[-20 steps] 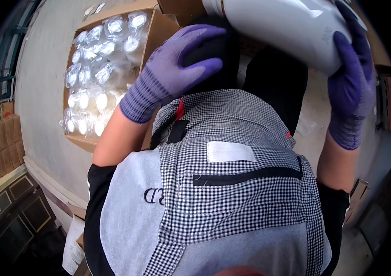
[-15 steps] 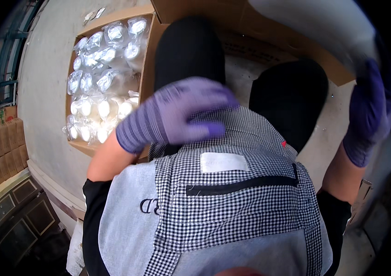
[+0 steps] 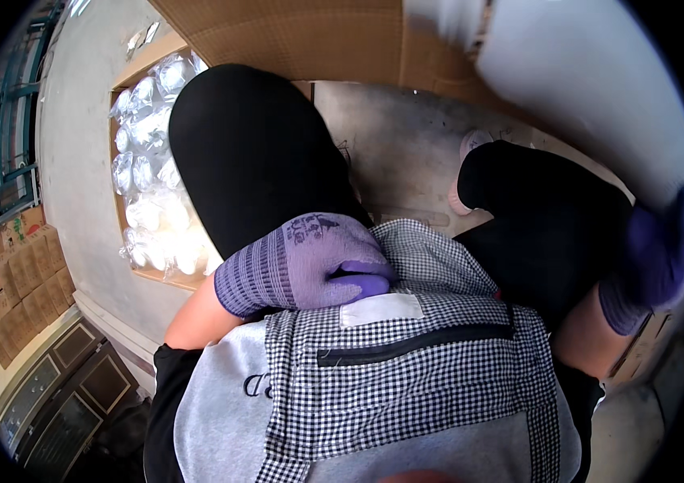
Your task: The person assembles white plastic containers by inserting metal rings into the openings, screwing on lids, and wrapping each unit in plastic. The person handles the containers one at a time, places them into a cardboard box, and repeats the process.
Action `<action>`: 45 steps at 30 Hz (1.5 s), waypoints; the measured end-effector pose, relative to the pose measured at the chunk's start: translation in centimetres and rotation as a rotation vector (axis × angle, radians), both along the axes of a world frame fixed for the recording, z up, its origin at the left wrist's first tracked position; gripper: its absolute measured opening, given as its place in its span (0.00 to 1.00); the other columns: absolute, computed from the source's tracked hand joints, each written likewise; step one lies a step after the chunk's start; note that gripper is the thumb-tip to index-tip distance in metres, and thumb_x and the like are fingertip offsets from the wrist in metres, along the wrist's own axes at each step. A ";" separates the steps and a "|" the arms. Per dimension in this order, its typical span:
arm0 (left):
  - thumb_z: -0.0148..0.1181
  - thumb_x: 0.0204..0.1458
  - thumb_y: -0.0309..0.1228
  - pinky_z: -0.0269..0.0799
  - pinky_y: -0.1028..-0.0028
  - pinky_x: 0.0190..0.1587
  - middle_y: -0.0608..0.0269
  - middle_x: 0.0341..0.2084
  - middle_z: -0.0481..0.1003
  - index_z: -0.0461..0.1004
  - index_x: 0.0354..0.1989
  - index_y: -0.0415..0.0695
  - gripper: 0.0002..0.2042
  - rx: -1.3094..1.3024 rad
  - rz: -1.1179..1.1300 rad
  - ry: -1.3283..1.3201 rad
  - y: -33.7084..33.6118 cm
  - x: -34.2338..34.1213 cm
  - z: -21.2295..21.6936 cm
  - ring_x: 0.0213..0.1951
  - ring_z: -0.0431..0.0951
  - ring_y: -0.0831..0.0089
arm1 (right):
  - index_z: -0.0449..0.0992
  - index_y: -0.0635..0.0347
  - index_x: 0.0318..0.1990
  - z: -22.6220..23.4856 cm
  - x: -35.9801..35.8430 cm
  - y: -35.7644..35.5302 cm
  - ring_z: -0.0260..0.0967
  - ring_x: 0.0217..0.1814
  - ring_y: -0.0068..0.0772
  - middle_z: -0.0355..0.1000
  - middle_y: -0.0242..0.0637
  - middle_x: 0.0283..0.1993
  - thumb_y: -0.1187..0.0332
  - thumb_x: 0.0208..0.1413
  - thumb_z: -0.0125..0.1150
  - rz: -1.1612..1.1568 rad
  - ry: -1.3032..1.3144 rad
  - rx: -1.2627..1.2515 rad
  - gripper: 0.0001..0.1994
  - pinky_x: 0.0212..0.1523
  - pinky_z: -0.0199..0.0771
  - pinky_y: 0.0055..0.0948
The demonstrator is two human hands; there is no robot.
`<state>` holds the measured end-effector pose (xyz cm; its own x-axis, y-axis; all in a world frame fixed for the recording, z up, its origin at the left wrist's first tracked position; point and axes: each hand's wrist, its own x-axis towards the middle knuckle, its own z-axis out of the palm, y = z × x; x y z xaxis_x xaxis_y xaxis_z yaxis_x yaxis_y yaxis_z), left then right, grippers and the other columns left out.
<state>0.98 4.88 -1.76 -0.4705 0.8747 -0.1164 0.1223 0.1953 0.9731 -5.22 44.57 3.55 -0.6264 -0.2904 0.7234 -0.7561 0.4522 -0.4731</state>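
Observation:
My left hand (image 3: 318,262), in a purple knit glove, is closed against the black-and-white checked apron (image 3: 430,253) at my lap. Its fingers curl inward, their tips hidden at the cloth, so whatever they may grip cannot be made out. At the far right my right hand (image 3: 656,245), gloved too, holds the lower end of a large, smooth white object (image 3: 591,97). That object slants up and leftward across a cardboard box; blur and the dark picture rim hide its exact kind.
An open carton (image 3: 121,201) of clear-wrapped white items stands to the left, partly behind my knee (image 3: 253,153). Ahead is the brown cardboard box wall (image 3: 342,40). Stacked cartons (image 3: 16,282) and a dark panelled cabinet (image 3: 76,394) stand farther left.
My left hand has moved down and closer to my body. My right hand has lowered along with the white object. My left knee has swung left, covering part of the carton.

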 end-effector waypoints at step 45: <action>0.66 0.44 0.35 0.75 0.73 0.24 0.62 0.26 0.79 0.82 0.36 0.43 0.12 0.158 0.031 1.308 6.0 4.4 10.5 0.26 0.80 0.70 | 0.82 0.62 0.33 3.7 19.3 -4.3 0.75 0.43 0.45 0.77 0.42 0.39 0.70 0.40 0.65 -0.113 -0.275 0.149 0.11 0.46 0.75 0.42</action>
